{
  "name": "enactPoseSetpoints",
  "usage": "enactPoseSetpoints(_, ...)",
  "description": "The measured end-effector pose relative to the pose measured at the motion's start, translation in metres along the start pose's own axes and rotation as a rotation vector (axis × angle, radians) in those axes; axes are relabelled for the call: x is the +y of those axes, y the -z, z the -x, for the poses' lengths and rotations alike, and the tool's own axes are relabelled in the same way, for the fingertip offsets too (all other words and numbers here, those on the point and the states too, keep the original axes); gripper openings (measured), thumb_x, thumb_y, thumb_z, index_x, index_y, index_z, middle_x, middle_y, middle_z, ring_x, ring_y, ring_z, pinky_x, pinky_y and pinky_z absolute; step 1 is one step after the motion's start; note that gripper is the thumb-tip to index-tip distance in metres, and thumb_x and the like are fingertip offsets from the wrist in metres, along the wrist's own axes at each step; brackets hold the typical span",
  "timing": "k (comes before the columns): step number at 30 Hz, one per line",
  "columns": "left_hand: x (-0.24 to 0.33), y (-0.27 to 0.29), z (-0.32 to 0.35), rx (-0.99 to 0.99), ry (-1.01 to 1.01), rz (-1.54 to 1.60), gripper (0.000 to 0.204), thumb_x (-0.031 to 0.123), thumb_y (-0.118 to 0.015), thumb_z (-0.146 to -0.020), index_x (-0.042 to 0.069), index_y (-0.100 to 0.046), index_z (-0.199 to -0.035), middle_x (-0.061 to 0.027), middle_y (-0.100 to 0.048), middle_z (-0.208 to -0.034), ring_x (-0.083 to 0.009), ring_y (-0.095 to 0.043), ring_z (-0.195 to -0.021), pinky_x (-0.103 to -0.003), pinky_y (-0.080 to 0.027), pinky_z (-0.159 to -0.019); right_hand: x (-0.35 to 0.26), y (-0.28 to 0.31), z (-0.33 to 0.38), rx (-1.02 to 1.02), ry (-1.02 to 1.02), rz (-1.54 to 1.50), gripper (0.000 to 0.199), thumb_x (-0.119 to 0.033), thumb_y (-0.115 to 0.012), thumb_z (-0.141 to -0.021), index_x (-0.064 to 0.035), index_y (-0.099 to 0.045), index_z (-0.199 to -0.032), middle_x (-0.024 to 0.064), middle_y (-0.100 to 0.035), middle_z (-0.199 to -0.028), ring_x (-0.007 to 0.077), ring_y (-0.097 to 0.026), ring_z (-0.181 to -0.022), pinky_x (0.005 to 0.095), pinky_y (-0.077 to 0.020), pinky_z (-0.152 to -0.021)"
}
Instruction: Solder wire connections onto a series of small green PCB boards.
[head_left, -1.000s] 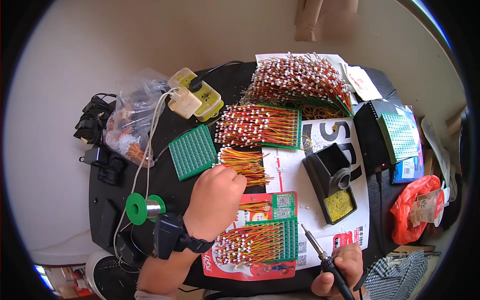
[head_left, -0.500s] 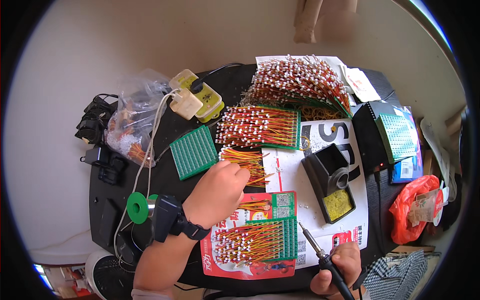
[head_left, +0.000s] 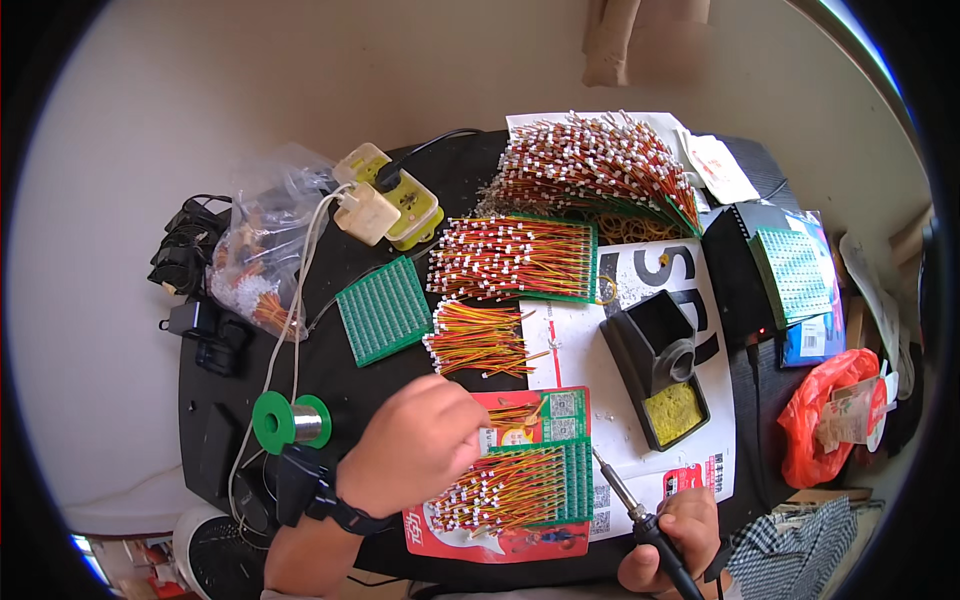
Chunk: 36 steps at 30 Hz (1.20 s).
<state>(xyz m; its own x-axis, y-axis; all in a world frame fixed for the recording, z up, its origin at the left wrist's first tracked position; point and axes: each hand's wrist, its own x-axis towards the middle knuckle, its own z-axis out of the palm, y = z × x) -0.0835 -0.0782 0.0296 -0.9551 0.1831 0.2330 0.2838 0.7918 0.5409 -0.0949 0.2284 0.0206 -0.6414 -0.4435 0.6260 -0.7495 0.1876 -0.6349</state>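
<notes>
My right hand [head_left: 684,540] grips a soldering iron [head_left: 655,535], its metal tip pointing up and left beside a green circuit board [head_left: 578,480]. Rows of red and yellow wires with white connectors [head_left: 490,485] run left from that board, which lies on a red printed card [head_left: 450,545]. Over the card's upper left, my left hand [head_left: 420,440] has its fingers curled together; whatever they pinch is hidden. Just beyond it is a loose pile of connector wires [head_left: 482,338]. A spool of solder wire [head_left: 290,422] with green flanges stands left of this hand.
An iron stand [head_left: 655,340] with a yellow sponge [head_left: 675,413] sits right of centre. Behind are a wired board [head_left: 515,258] and a large wired stack [head_left: 600,165]. Bare green boards [head_left: 384,310] lie left. A power strip [head_left: 415,215] and cables occupy the back left.
My left hand has drawn back from the loose wire pile toward the near side and slightly left, uncovering the pile and the solder spool. My right hand with the soldering iron has barely moved.
</notes>
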Motion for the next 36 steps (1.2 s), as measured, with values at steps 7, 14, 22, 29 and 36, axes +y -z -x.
enactPoseSetpoints(7,0.0,-0.012,0.005,-0.041,-0.009,-0.054,0.018,0.0,-0.074,-0.074,0.003,-0.073,-0.092,-0.0095,-0.066,-0.083,-0.0312,-0.064,-0.078,-0.041,-0.053,-0.074,0.0,-0.002,-0.001,-0.01,0.012,0.012,0.032,-0.02,-0.063,-0.096,0.0033,-0.05,-0.115,0.0163,-0.053,-0.07,0.0283,-0.049,-0.055,0.0418,-0.0405,-0.055)
enactPoseSetpoints(14,0.005,-0.008,-0.011,0.074,0.055,-0.013,0.018,-0.002,-0.072,-0.075,0.002,-0.073,-0.093,-0.0105,-0.067,-0.087,-0.0306,-0.065,-0.082,-0.042,-0.053,-0.075,-0.002,-0.001,0.001,0.008,-0.005,0.022,0.032,-0.021,-0.062,-0.097,0.003,-0.05,-0.115,0.016,-0.053,-0.069,0.0288,-0.05,-0.057,0.0416,-0.0409,-0.057)
enactPoseSetpoints(22,0.004,-0.045,-0.057,-0.004,-0.144,-0.245,0.016,0.007,-0.066,-0.077,0.006,-0.071,-0.092,-0.0075,-0.063,-0.094,-0.0274,-0.062,-0.092,-0.04,-0.054,-0.08,-0.002,-0.001,0.004,0.037,-0.018,0.046,0.032,-0.022,-0.061,-0.098,0.0027,-0.05,-0.117,0.0164,-0.055,-0.07,0.0288,-0.052,-0.059,0.0419,-0.0427,-0.06)
enactPoseSetpoints(29,-0.004,-0.04,-0.065,-0.061,-0.187,-0.271,0.012,0.008,-0.067,-0.073,0.006,-0.069,-0.085,-0.0065,-0.062,-0.09,-0.0266,-0.061,-0.092,-0.039,-0.053,-0.079,-0.003,0.005,0.002,0.001,-0.014,0.039,0.032,-0.021,-0.061,-0.097,0.0018,-0.05,-0.116,0.0157,-0.054,-0.07,0.0288,-0.051,-0.058,0.042,-0.0423,-0.059)
enactPoseSetpoints(36,0.008,-0.023,-0.052,0.071,-0.224,-0.325,0.016,0.005,-0.067,-0.072,0.002,-0.069,-0.087,-0.0077,-0.064,-0.091,-0.0272,-0.063,-0.087,-0.038,-0.053,-0.077,0.004,-0.009,0.026,0.139,-0.067,0.126,0.033,-0.03,-0.062,-0.095,-0.0017,-0.052,-0.108,0.0087,-0.05,-0.079,0.0195,-0.05,-0.067,0.0336,-0.0426,-0.06)
